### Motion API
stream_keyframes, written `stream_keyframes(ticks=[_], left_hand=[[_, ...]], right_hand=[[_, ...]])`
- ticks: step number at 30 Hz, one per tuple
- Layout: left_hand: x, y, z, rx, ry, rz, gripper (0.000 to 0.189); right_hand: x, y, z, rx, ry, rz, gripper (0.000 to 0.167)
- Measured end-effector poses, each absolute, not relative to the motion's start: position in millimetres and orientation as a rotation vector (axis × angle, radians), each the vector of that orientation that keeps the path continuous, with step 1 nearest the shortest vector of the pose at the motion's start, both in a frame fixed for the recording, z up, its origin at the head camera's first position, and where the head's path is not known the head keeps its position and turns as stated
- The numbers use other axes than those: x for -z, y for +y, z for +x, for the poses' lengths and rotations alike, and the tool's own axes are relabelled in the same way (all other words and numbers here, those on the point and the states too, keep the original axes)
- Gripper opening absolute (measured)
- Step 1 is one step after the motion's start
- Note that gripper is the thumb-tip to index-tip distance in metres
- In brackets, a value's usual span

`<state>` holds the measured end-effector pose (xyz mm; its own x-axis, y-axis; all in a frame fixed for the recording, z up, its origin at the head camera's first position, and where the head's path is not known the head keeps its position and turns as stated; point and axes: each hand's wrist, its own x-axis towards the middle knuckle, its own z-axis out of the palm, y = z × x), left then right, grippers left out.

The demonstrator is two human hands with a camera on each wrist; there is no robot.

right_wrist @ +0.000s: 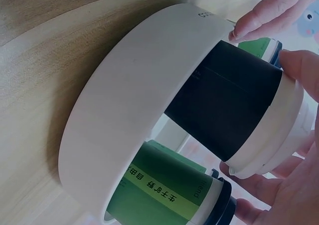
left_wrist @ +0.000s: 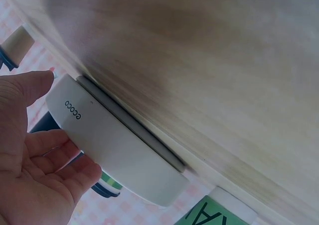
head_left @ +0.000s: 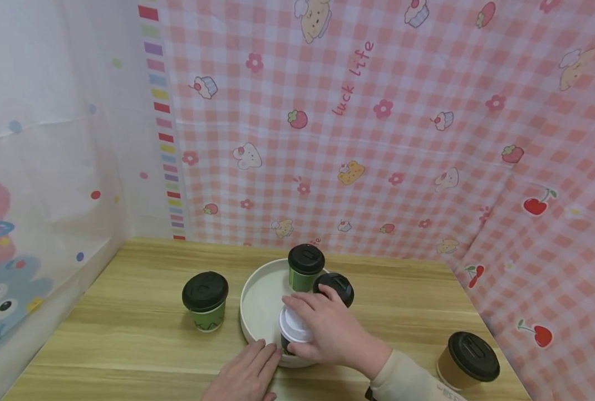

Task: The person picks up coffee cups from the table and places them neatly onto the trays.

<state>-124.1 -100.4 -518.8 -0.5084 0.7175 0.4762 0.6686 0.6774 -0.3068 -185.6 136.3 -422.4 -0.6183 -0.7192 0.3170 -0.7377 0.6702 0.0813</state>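
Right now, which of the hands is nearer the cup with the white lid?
Right: the right hand grips the white-lidded cup; the left hand is left of the cup, against the round tray.

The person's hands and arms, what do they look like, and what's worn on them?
The left hand and right hand are bare, with no gloves showing. The right arm wears a pale cream sleeve with faint lettering; a small dark item shows by its cuff, too cropped to identify. No left sleeve is visible.
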Motion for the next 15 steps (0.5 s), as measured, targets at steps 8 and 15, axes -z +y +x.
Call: stream_keyframes(ticks=[8,15], left_hand=[[519.2,-100.8,-124.3,-0.099,-2.31,-1.068,0.073],[518.4,-100.6,-123.7,-0.083,-2.327,-1.068,0.072]], right_hand=[[423.1,135.1,-184.9,-0.115,-2.557,1.109,0.082],[423.8,134.0,-184.8,-0.116,-2.565,1.103,0.082]])
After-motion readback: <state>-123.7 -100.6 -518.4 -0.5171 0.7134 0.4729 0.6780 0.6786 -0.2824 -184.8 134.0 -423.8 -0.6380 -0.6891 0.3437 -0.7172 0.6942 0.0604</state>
